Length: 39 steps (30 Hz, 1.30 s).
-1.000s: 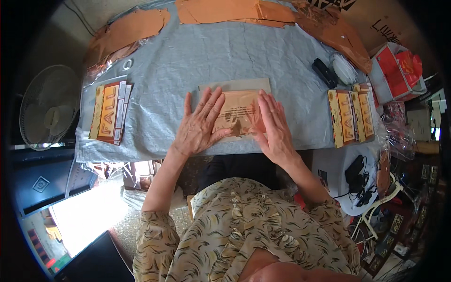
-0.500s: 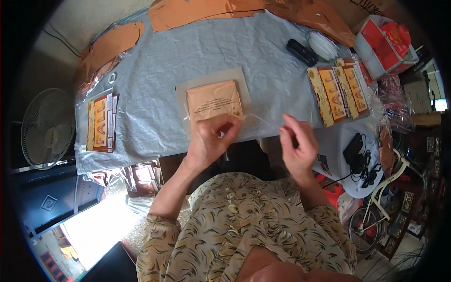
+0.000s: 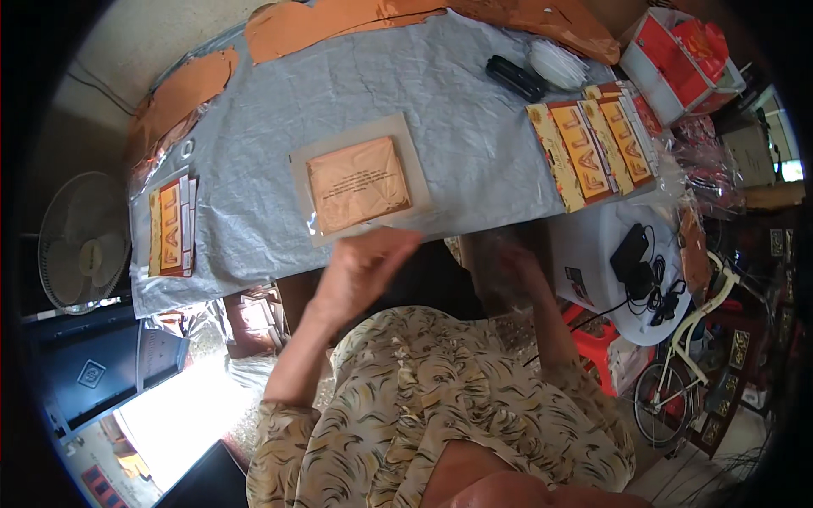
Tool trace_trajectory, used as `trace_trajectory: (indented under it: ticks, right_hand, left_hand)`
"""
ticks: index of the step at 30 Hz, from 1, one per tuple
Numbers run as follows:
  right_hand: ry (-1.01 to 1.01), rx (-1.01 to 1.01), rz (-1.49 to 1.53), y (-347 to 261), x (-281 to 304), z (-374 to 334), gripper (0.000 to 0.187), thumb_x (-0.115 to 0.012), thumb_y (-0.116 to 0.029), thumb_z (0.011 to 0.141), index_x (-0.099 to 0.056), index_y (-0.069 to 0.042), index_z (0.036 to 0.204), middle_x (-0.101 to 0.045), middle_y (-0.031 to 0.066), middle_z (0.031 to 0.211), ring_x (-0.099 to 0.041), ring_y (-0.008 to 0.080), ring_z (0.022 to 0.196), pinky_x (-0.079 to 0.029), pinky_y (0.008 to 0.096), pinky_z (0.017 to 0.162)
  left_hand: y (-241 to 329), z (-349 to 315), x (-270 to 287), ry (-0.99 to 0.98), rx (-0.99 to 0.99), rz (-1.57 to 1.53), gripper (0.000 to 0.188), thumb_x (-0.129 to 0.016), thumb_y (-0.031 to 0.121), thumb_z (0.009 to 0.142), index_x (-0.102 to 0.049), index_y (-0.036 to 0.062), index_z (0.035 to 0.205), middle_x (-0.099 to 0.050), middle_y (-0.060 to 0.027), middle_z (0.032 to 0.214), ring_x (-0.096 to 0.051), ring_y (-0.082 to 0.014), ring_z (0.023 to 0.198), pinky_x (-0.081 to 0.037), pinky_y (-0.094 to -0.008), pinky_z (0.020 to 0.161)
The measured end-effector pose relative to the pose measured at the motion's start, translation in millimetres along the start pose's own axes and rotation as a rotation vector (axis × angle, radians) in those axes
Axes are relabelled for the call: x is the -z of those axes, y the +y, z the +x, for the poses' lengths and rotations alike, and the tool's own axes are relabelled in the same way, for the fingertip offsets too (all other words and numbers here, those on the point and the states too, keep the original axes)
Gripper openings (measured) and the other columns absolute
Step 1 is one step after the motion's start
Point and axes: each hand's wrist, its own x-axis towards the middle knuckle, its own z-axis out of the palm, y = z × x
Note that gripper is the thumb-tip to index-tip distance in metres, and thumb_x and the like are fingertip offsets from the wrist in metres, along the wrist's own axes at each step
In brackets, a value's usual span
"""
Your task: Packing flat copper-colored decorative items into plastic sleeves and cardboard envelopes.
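Observation:
A flat orange-brown packet with printed lines (image 3: pixel 360 182) lies inside a larger see-through plastic bag (image 3: pixel 413 140) on the grey-covered table. Just below the bag's near edge is my left hand (image 3: pixel 360 267), its fingers pinched together. What they hold, if anything, I cannot make out. My right hand (image 3: pixel 521 267) hangs lower than the table edge, in shadow and smeared by motion, so its fingers are hard to read. Yellow and brown printed packs lie at both sides: a small stack (image 3: pixel 169 224) on the left and several overlapping ones (image 3: pixel 584 152) on the right.
A black object (image 3: pixel 516 78) and a bundle of white strips (image 3: pixel 557 66) sit at the back right, near a white and red box (image 3: pixel 677 63). Orange sheets (image 3: pixel 339 30) line the far edge. A fan (image 3: pixel 85 245) stands left; a white stool (image 3: pixel 627 271) with black cables stands right.
My right hand has dropped below the table edge, and the thin see-through strip between my hands no longer shows. My left hand has shifted slightly down. The whole view has turned a little.

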Motion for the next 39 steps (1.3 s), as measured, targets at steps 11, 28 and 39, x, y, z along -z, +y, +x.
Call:
trace_trajectory:
  ticks: [11,28,39]
  right_hand:
    - [-0.104,-0.077,-1.690,0.6,81.3,-17.9,0.068,-0.054,-0.067,0.103,-0.076,-0.002,0.099,-0.077,0.0118,0.092,-0.078,0.0273,0.085,-0.061,0.0431,0.072]
    - [-0.510,1.094,-1.195,-272.1,-329.8,-31.4,0.080,-0.071,-0.023,0.095,-0.034,0.000,0.162,-0.038,0.0211,0.165,-0.033,0.0346,0.156,-0.022,0.0521,0.129]
    - [-0.296,1.153,-1.410,-243.7,-332.0,3.7,0.073,-0.059,-0.046,0.103,-0.044,0.002,0.155,-0.039,0.0176,0.166,-0.034,0.0343,0.155,-0.023,0.0530,0.127]
  left_hand:
    - [-46.1,-2.4,80.3,0.200,-0.249,0.612,0.024,-0.072,0.009,0.097,-0.074,0.0045,0.120,-0.074,-0.0129,0.125,-0.072,-0.0296,0.115,-0.056,-0.0397,0.100]
    - [-96.2,24.5,84.3,0.071,-0.340,0.908,0.062,-0.067,0.035,0.100,-0.052,0.0056,0.153,-0.049,-0.0087,0.162,-0.043,-0.0269,0.153,-0.028,-0.0508,0.128]
    - [-110.0,24.9,89.2,0.018,-0.277,0.785,0.068,-0.061,0.043,0.104,-0.046,0.0034,0.157,-0.043,-0.0127,0.166,-0.034,-0.0316,0.157,-0.020,-0.0538,0.130]
